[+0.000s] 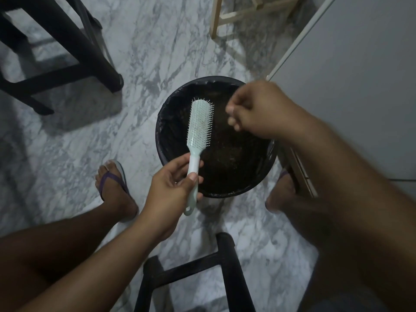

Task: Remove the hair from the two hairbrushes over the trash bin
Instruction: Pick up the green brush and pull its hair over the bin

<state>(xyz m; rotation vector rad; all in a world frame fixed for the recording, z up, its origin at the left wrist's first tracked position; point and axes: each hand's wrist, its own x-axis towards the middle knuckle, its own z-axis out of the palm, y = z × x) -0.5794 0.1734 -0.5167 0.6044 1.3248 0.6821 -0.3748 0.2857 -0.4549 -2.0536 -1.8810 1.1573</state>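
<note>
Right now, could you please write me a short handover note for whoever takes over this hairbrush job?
Left hand: grips the handle of the pale green hairbrush, bristles up, its head over the black-lined trash bin.
Right hand: above the bin, fingers curled together. It is blurred, so I cannot tell if it holds hair.
Done: the bristles look mostly clear.
Left: check this brush, then do the second one, which is not in view.
</note>
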